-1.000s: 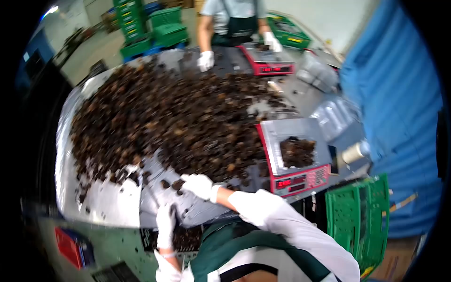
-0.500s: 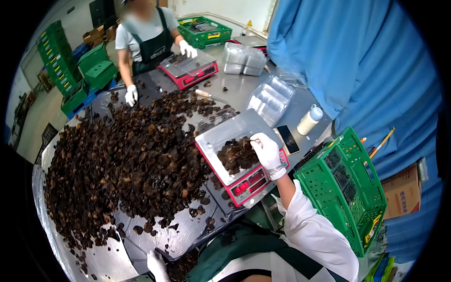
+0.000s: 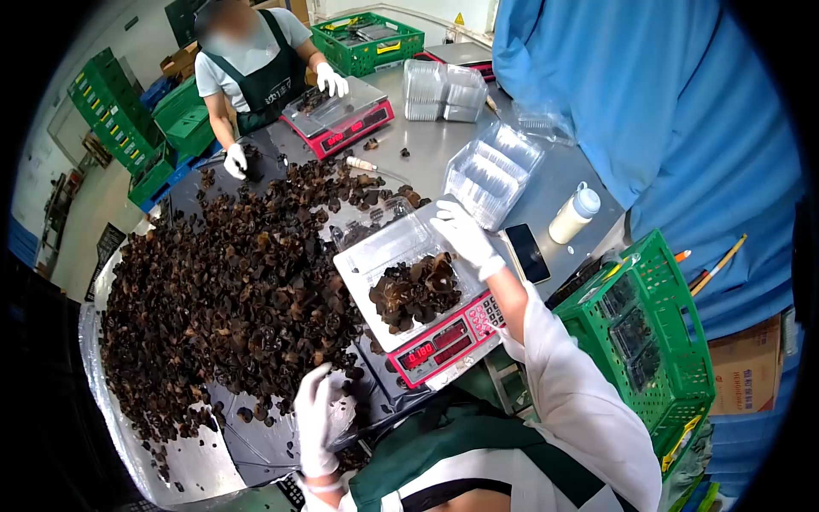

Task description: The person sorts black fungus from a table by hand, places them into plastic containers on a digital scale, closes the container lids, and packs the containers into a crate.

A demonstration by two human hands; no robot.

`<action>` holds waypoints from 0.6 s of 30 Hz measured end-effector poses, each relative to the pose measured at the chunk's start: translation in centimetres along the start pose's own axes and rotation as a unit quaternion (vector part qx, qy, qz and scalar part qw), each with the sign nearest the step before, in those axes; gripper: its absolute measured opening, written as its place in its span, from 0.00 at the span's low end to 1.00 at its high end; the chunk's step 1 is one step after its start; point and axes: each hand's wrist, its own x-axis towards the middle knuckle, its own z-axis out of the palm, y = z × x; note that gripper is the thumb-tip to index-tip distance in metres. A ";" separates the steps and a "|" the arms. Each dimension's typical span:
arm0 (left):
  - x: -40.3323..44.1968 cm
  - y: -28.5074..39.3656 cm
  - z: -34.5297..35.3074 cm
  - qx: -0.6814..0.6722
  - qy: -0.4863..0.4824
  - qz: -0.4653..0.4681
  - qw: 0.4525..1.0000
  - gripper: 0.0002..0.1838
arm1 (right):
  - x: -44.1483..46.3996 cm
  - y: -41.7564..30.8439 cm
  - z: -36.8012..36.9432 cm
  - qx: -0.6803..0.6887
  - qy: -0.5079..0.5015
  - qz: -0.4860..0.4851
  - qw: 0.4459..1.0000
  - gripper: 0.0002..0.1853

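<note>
A red scale [image 3: 435, 352] with a lit display stands at the front of the table. On it sits an opened clear plastic box [image 3: 358, 277] with dark wood ear mushrooms [image 3: 415, 293] inside. My right hand [image 3: 467, 237], in a white glove, is above the far right side of the box, its fingers stretched towards the lid; whether they touch it I cannot tell. My left hand [image 3: 316, 418], also gloved, is raised at the near edge of the large mushroom pile [image 3: 230, 299], left of the scale. Its fingers are apart and nothing shows in them.
Stacked clear boxes [image 3: 495, 175], a phone [image 3: 526, 253] and a white bottle [image 3: 574, 213] lie beyond my right hand. A green crate [image 3: 674, 341] with packed boxes stands at right. Across the table, a co-worker [image 3: 256, 68] works at another red scale [image 3: 337, 128].
My right hand has left the mushrooms in the box and moved up and back. My left hand has risen from below the table edge to the pile. The display went from 0.185 to 0.180.
</note>
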 end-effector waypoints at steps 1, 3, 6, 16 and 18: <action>1.2 0.9 2.2 -0.023 -0.042 -0.035 0.998 0.18 | 1.1 0.9 0.7 0.006 0.001 0.000 1.000 0.25; 3.2 -0.1 5.5 -0.050 -0.117 -0.015 0.992 0.24 | 2.6 1.6 1.4 0.006 -0.114 0.043 0.993 0.25; 4.4 -0.7 8.1 -0.134 -0.122 -0.064 0.981 0.25 | -0.5 -3.5 -0.5 0.164 -0.092 0.058 0.980 0.23; 5.1 -1.8 8.6 -0.146 -0.092 -0.075 0.982 0.22 | -6.6 -0.4 -3.4 0.041 -0.027 -0.002 0.999 0.14; 4.8 -1.8 8.5 -0.107 -0.074 -0.033 0.991 0.19 | -6.7 -1.8 -3.5 -0.068 -0.075 -0.018 0.995 0.18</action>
